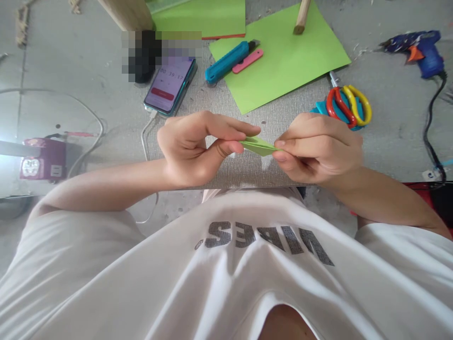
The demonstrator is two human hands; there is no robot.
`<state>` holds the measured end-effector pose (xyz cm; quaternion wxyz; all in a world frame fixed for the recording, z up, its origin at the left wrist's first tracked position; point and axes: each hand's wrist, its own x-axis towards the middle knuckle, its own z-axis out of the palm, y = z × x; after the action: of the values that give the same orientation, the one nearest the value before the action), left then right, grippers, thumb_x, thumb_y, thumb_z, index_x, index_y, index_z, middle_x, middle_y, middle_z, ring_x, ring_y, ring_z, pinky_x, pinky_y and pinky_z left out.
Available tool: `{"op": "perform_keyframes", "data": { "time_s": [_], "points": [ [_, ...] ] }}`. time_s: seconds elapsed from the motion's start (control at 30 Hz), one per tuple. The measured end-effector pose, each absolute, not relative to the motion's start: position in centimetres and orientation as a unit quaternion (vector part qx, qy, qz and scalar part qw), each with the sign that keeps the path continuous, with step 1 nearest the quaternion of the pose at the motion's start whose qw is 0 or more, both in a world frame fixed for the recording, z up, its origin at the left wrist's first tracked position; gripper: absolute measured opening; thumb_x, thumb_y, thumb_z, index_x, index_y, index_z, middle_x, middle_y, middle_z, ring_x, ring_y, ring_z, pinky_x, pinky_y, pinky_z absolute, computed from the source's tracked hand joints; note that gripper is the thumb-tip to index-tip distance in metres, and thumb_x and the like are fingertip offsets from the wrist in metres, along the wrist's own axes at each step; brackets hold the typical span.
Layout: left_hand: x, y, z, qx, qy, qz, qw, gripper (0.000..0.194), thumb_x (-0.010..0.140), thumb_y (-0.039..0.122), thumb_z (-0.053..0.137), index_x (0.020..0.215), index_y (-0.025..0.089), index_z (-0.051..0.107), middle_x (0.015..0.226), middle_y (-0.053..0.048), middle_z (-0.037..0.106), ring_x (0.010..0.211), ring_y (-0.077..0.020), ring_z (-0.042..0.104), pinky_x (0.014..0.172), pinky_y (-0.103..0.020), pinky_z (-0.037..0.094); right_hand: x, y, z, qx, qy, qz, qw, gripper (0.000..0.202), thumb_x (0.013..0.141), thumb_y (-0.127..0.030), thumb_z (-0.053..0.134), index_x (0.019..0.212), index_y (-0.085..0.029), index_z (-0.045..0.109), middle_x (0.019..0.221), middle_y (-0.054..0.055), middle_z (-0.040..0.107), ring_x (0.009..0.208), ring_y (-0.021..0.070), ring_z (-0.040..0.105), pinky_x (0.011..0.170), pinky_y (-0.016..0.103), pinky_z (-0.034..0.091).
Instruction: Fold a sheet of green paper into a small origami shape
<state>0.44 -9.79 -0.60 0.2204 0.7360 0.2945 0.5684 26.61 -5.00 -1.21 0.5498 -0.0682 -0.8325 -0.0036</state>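
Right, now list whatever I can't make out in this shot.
All in the head view:
- Folded green paper: ends hidden by fingertips of the left hand and right hand; layers too fine to count.
- Phone: text under the timer too small.
- Dark object beside it: partly pixelated.
- Wooden stick: far end cut off by the top edge.
- Teal thing: mostly covered by red handle and yellow handle.
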Motion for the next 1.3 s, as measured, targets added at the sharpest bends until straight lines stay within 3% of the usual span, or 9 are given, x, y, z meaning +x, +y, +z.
{"op": "perform_keyframes", "data": {
  "time_s": [0.13, 0.23, 0.4, 0.53, 0.67, 0.77, 0.87, 1.03, 1.3],
  "points": [
    [0.9, -9.5, -1.2, 0.72, 0.286, 0.578, 0.256, 0.026, 0.109, 0.053, 0.094, 0.104, 0.029, 0.088, 0.103, -0.001, 0.095, 0.091, -0.024, 0.095, 0.08, -0.037, 0.081, 27.5, -5.4, -1.6, -0.1, -0.844, 0.014, 0.527, 0.018, 0.106, -0.03, 0.093, 0.117, -0.031, 0.079, 0.091, -0.003, 0.084, 0.066, 0.0157, 0.075, 0.06, 0.032, 0.064],
    [0.9, -9.2, -1.7, 0.733, 0.25, 0.581, 0.251, 0.018, 0.109, 0.045, 0.096, 0.107, 0.028, 0.088, 0.101, -0.001, 0.095, 0.089, -0.0219, 0.095, 0.076, -0.032, 0.078, 27.8, -5.8, -1.7, -0.146, -0.853, 0.033, 0.499, 0.019, 0.11, -0.036, 0.091, 0.123, -0.039, 0.079, 0.094, -0.005, 0.086, 0.071, 0.0169, 0.08, 0.067, 0.034, 0.068],
    [0.9, -9.0, -2.0, 0.749, 0.218, 0.583, 0.227, 0.005, 0.113, 0.032, 0.091, 0.113, 0.028, 0.09, 0.099, -0.001, 0.095, 0.087, -0.0194, 0.094, 0.075, -0.025, 0.075, 27.0, -5.4, -1.2, -0.074, -0.844, -0.015, 0.531, 0.015, 0.114, -0.038, 0.087, 0.116, -0.025, 0.078, 0.089, -0.002, 0.084, 0.067, 0.0131, 0.077, 0.059, 0.026, 0.066],
    [0.7, -9.2, -2.0, 0.756, 0.203, 0.585, 0.209, 0.005, 0.111, 0.028, 0.092, 0.117, 0.027, 0.09, 0.1, -0.002, 0.096, 0.086, -0.0187, 0.094, 0.075, -0.025, 0.076, 26.7, -5.1, -1.8, -0.087, -0.836, 0.029, 0.54, 0.014, 0.115, -0.043, 0.086, 0.118, -0.032, 0.077, 0.09, -0.005, 0.082, 0.066, 0.0142, 0.076, 0.056, 0.028, 0.064],
    [0.2, -9.6, -1.6, 0.753, 0.292, 0.531, 0.255, 0.017, 0.109, 0.053, 0.094, 0.105, 0.037, 0.09, 0.097, -0.001, 0.095, 0.082, -0.0209, 0.091, 0.075, -0.035, 0.078, 27.1, -5.3, -2.5, -0.121, -0.847, 0.082, 0.511, 0.02, 0.113, -0.052, 0.087, 0.125, -0.038, 0.079, 0.097, -0.002, 0.086, 0.071, 0.0204, 0.078, 0.063, 0.038, 0.069],
    [0.0, -9.9, -1.2, 0.744, 0.358, 0.49, 0.28, 0.036, 0.107, 0.073, 0.087, 0.095, 0.039, 0.089, 0.09, -0.002, 0.092, 0.08, -0.0246, 0.089, 0.072, -0.042, 0.078, 27.0, -5.4, -2.1, -0.093, -0.844, 0.091, 0.52, 0.026, 0.108, -0.039, 0.094, 0.13, -0.035, 0.08, 0.096, -0.002, 0.086, 0.074, 0.0181, 0.079, 0.065, 0.033, 0.069],
    [0.4, -10.1, -1.0, 0.729, 0.347, 0.515, 0.289, 0.035, 0.108, 0.069, 0.089, 0.095, 0.036, 0.089, 0.09, -0.003, 0.092, 0.08, -0.025, 0.09, 0.072, -0.042, 0.077, 26.8, -5.6, -1.7, -0.084, -0.837, 0.096, 0.532, 0.028, 0.106, -0.025, 0.093, 0.13, -0.032, 0.08, 0.097, -0.002, 0.086, 0.075, 0.0167, 0.079, 0.065, 0.03, 0.069],
    [1.7, -9.9, -1.4, 0.679, 0.317, 0.604, 0.27, 0.038, 0.109, 0.063, 0.09, 0.094, 0.03, 0.082, 0.09, 0.0, 0.088, 0.084, -0.0227, 0.091, 0.079, -0.043, 0.076, 26.6, -5.7, -2.1, -0.11, -0.846, 0.089, 0.514, 0.004, 0.115, -0.033, 0.08, 0.117, -0.033, 0.077, 0.098, -0.002, 0.084, 0.067, 0.0156, 0.074, 0.059, 0.033, 0.064],
    [1.4, -8.7, -1.5, 0.697, 0.264, 0.621, 0.243, 0.039, 0.109, 0.06, 0.092, 0.088, 0.031, 0.075, 0.079, 0.003, 0.086, 0.078, -0.0208, 0.084, 0.072, -0.042, 0.072, 26.4, -5.8, -2.5, -0.111, -0.856, 0.082, 0.498, 0.014, 0.115, -0.035, 0.074, 0.104, -0.032, 0.067, 0.088, -0.001, 0.076, 0.067, 0.0177, 0.067, 0.062, 0.037, 0.055]
  ]
}}
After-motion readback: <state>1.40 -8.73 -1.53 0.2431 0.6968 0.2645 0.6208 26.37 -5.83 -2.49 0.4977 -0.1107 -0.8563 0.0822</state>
